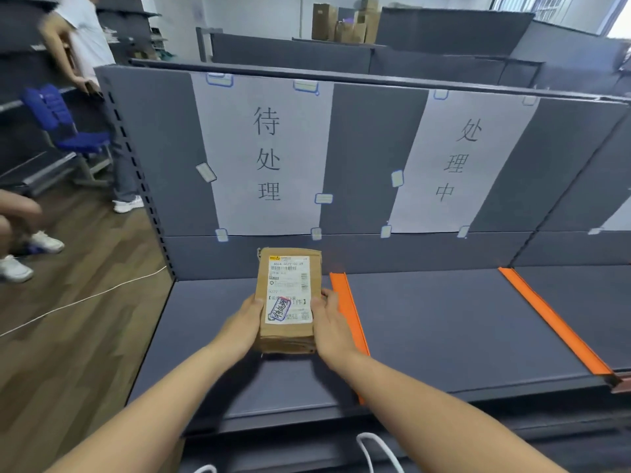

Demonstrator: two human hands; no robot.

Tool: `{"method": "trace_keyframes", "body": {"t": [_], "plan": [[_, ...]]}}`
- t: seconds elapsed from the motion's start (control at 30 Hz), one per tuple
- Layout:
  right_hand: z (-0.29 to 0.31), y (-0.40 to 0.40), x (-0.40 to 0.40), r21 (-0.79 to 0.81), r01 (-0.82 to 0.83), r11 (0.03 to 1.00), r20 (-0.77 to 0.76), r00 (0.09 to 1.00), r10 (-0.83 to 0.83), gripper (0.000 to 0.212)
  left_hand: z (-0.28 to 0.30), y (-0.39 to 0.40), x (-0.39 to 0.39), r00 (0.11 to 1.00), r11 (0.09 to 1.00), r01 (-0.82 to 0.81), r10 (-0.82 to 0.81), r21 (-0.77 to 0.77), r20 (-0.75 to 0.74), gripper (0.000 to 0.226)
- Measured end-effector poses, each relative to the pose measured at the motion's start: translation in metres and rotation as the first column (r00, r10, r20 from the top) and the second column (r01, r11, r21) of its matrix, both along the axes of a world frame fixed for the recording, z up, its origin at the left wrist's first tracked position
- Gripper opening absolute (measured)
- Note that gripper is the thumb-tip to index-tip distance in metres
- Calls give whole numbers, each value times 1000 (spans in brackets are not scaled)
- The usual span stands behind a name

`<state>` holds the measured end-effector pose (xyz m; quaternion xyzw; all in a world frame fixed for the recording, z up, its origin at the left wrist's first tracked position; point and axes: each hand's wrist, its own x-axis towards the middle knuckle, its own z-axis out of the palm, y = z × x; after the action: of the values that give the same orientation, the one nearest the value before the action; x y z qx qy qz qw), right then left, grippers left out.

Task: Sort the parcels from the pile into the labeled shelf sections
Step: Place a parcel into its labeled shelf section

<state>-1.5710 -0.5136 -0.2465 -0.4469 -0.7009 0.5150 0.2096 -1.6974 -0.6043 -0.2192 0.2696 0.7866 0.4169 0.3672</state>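
Both-handed, I grip a brown cardboard parcel with a white label (288, 295), left hand (244, 324) and right hand (329, 322) clasping its sides over the grey metal shelf (444, 322).

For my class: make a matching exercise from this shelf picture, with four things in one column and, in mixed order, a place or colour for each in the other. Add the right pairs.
Things
1. parcel
2. orange divider
3. sign 待处理
4. blue chair

Places or colours
A. on the floor, left of the shelf
B. held between the left hand and the right hand
C. stands on the shelf board just right of the parcel
D. white sheet on the back panel, above the left section

Pairs: 1-B, 2-C, 3-D, 4-A
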Motion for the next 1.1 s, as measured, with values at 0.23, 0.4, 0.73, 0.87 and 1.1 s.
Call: {"method": "trace_keyframes", "body": {"t": [0.23,0.4,0.73,0.87,1.1], "plan": [[-8,-20,-47,-49,-86,995,60,994,89,40,-24,-25,-50,998,998,-68,68,3,5,33],[-7,-28,-86,-116,-153,981,41,986,159,46,-34,-34,-96,991,990,-136,135,-37,-24,33],[-23,-34,-137,-195,-241,951,71,963,259,49,-18,-39,-115,979,979,-205,205,9,-2,41],[-25,-33,-148,-187,-219,957,115,963,243,50,-43,-41,-144,990,989,-129,126,-65,-56,36],[-25,-28,-160,-191,-203,960,191,952,240,55,-57,-40,-167,989,985,-97,79,-142,-127,45]]}}
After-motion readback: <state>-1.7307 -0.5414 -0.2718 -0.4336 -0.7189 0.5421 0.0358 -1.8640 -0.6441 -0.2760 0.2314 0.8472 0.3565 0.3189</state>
